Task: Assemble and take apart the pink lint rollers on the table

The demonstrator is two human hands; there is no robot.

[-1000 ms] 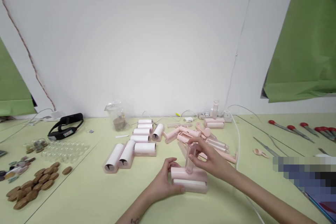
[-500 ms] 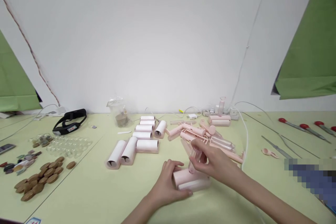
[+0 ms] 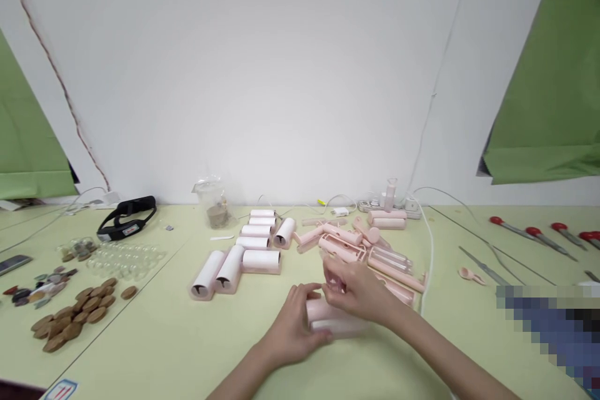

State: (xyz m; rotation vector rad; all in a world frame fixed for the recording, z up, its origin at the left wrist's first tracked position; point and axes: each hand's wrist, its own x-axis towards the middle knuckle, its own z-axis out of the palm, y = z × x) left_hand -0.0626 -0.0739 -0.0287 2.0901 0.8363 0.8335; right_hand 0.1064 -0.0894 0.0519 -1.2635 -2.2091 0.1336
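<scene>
A pale pink twin-cylinder piece [image 3: 340,326] lies on its side near the front of the table. My left hand [image 3: 295,325] is wrapped around its left end, thumb low along the front. Above the piece, my right hand [image 3: 359,290] is closed on a translucent pink tube [image 3: 334,281], mostly hidden by the fingers. Whether the tube touches the piece beneath is hidden. Just beyond my right hand lies a heap of pink plastic parts [image 3: 342,245], with clear tubes [image 3: 390,259] on its right side.
White-and-pink cylinders [image 3: 257,259] lie left of the heap. Brown oval discs [image 3: 79,312], clear beads [image 3: 124,259] and a black strap [image 3: 126,219] are at the left. A white cable [image 3: 429,250], a pink spoon [image 3: 470,275] and red-handled tools [image 3: 534,234] lie to the right.
My right hand has shifted slightly left and down with the tube, which now shows less. My left hand keeps its hold on the twin-cylinder piece. The view has turned slightly.
</scene>
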